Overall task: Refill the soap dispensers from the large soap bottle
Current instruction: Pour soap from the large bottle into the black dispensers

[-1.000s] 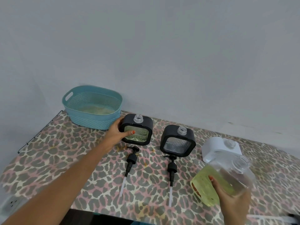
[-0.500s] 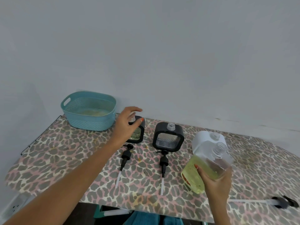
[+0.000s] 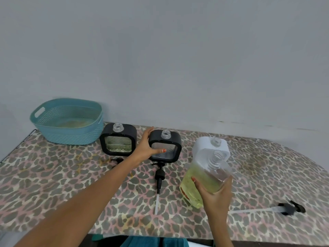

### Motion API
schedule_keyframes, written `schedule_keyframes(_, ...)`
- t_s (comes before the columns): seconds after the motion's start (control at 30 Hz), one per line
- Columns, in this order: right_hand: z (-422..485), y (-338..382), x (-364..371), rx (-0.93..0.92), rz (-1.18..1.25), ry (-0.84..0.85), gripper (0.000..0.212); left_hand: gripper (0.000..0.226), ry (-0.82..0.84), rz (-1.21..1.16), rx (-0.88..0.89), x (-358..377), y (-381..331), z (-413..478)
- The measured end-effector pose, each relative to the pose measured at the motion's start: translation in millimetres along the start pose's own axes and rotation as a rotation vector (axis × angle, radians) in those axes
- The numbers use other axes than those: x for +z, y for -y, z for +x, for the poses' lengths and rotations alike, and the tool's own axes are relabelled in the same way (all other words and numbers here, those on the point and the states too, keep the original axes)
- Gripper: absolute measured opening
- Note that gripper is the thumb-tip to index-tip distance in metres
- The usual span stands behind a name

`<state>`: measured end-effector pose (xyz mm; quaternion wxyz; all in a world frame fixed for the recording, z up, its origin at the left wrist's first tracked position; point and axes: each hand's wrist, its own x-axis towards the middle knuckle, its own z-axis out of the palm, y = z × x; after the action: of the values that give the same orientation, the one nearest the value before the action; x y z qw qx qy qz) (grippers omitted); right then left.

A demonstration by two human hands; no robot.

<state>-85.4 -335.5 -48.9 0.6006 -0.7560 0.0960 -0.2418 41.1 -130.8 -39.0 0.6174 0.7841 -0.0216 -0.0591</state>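
At mid-table [image 3: 53, 184], grips the middle dispenser [image 3: 165, 148] with the left hand [image 3: 146, 148]: thumb laid across the clear front, fingers [image 3: 150, 131] pressed together along its left side and back. Stands upright there on the cloth, black-framed, neck open, seemingly almost empty.

Just left of that hand, apart from it, the left dispenser [image 3: 118, 139]: upright, open-necked, with a low layer of greenish soap behind the window.

Toward the front right, holds the bottle [image 3: 201, 180] off the table in the right hand [image 3: 215, 195], tilted, open threaded neck up and away. Thumb curled over the near face, fingers wrapped behind and mostly hidden. Yellow-green soap pooled in the lower half. Overlaps the white dispenser [image 3: 210, 145] standing behind; cannot tell whether touching.

At the back left corner, a teal basket [image 3: 71, 132], just beside the left dispenser.

Before the middle dispenser, a pump [image 3: 159, 177] lying flat, tube toward the front edge. Under the left forearm, a second pump [image 3: 117, 160], mostly hidden. Far right, a third pump [image 3: 288, 208] on its side, tube pointing toward the right wrist
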Motion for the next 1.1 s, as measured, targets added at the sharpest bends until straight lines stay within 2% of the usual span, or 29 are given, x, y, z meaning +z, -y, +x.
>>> schedule_keyframes(0.23,-1,-1,2,0.003,0.011,-0.020,0.076,0.075,-0.074,-0.038,-0.020,4,3,2)
schedule_keyframes(0.6,0,1,2,0.021,0.001,-0.004,0.076,0.057,-0.184,-0.119,0.119,1,-20,-7)
schedule_keyframes(0.83,2,2,1,0.015,-0.061,0.009,0.076,0.055,-0.163,-0.106,0.246,-26,-46,-34)
schedule_keyframes(1.0,4,-1,2,0.025,-0.120,0.001,0.075,0.054,-0.129,-0.111,0.266,-50,-53,-64)
schedule_keyframes(1.1,5,2,2,0.013,-0.139,-0.006,0.067,0.054,-0.113,-0.069,0.287,-62,-53,-83)
